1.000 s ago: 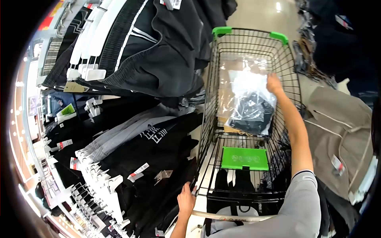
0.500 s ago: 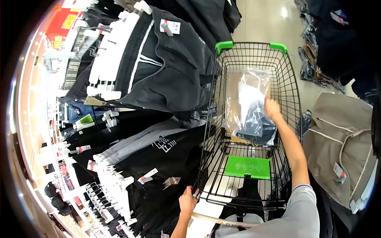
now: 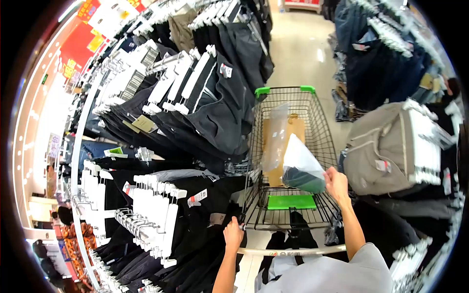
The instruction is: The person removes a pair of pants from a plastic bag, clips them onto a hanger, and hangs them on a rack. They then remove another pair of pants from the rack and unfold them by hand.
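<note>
My left hand (image 3: 233, 234) is closed at the left end of the shopping cart's handle (image 3: 288, 252). The black wire shopping cart (image 3: 322, 129) has green corner caps and a green flap. Over its right side, my right hand (image 3: 336, 183) pinches the edge of a white and dark plastic-wrapped package (image 3: 303, 166). The package tilts inside the basket; what it contains is not clear. Left of it, a clear plastic bag (image 3: 277, 134) lies over a brown cardboard piece (image 3: 298, 128).
Dark trousers (image 3: 222, 112) on white hangers (image 3: 195, 83) crowd the left side. Grey-brown trousers (image 3: 376, 146) hang close on the right, with dark jeans (image 3: 376, 73) farther up. A pale tiled aisle (image 3: 298, 53) runs ahead of the cart.
My view has tilted up and widened. The white and dark package has turned and been drawn toward me by my right hand, uncovering more cardboard. My left hand stays at the handle.
</note>
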The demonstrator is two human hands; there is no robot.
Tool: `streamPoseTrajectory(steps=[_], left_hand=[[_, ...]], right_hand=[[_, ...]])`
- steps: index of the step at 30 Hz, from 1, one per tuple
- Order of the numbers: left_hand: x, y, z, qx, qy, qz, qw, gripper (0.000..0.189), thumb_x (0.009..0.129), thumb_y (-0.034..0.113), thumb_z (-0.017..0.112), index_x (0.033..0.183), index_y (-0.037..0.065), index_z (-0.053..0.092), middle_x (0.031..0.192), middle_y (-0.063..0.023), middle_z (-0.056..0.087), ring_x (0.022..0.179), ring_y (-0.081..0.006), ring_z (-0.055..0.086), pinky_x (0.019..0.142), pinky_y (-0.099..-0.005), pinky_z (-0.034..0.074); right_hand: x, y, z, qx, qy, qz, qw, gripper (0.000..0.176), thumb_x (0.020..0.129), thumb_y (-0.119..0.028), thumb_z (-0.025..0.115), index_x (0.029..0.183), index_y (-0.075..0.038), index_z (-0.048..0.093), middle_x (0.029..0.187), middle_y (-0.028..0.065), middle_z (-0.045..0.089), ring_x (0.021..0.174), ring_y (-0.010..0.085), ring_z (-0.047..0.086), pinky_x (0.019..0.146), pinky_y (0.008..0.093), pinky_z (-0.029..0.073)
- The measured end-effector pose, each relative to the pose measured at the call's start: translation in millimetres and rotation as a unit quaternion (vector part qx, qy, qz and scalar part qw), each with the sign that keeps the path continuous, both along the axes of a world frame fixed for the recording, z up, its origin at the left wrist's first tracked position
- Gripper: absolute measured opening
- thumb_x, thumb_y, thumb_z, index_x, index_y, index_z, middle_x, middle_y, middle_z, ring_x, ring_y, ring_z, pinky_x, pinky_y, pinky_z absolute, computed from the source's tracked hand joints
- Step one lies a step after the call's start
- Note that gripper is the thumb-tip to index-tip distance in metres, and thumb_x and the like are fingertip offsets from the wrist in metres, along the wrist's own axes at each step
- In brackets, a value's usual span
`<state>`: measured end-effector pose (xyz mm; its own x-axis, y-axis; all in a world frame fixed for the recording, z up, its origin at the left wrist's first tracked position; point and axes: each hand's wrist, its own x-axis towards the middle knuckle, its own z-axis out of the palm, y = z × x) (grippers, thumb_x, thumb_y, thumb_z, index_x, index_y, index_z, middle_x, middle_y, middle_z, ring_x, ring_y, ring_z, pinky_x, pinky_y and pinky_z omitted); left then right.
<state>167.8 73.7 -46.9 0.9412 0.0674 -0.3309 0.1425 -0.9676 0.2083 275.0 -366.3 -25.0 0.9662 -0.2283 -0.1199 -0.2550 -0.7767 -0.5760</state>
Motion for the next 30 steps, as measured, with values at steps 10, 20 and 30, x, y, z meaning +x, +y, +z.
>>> streamPoseTrajectory(steps=[10,20,30], left_hand=[[4,-1,33,-0.252,-0.052,-0.066,0.964,0.094,0.078,0.011,0.083,0.156,0.002,0.033,0.151,-0.0243,0.045,0.134,-0.0441,0.051,0.110,-0.0472,0.045],[42,-34,116,-0.698,-0.096,0.022,0.710,0.044,0.100,0.004,0.067,0.141,-0.001,0.054,0.118,-0.0092,0.070,0.063,-0.0064,0.059,0.051,-0.0228,0.047],[3,-52,129,-0.706,-0.089,0.003,0.702,0.015,0.097,-0.003,0.067,0.110,-0.008,0.073,0.097,-0.0093,0.076,0.087,-0.0149,0.074,0.079,-0.0260,0.058]], right_hand=[[-96,62,167,-0.095,-0.169,0.255,0.947,0.012,0.090,-0.018,0.072,0.093,-0.008,0.065,0.078,0.0114,0.065,0.077,0.0350,0.064,0.070,0.0467,0.053],[-172,77,226,-0.076,-0.192,0.276,0.939,0.010,0.083,-0.010,0.076,0.089,-0.005,0.069,0.088,0.0061,0.065,0.088,0.0278,0.061,0.078,0.0384,0.052],[-175,29,213,-0.049,-0.120,0.185,0.974,0.010,0.084,-0.010,0.076,0.087,-0.004,0.069,0.084,0.0099,0.066,0.086,0.0310,0.064,0.076,0.0408,0.052]])
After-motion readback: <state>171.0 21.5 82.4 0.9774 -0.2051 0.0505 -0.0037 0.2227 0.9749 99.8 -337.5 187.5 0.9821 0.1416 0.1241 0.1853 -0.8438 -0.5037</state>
